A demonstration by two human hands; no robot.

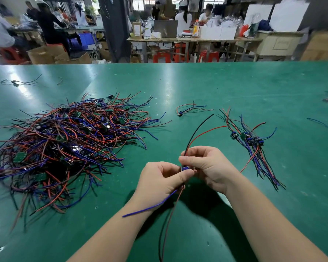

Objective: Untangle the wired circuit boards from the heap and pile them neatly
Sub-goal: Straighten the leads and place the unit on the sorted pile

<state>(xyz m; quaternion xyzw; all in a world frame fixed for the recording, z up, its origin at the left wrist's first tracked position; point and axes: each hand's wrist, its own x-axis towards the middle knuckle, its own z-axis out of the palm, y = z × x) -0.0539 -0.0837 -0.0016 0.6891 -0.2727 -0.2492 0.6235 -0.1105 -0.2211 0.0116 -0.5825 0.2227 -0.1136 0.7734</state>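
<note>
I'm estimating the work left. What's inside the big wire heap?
Inside the heap, several green boards show between tangled red, blue and black wires. Whatever lies deeper or underneath is covered, so the number of boards cannot be told.

Green worktable [235, 87], crowded workshop behind
</note>
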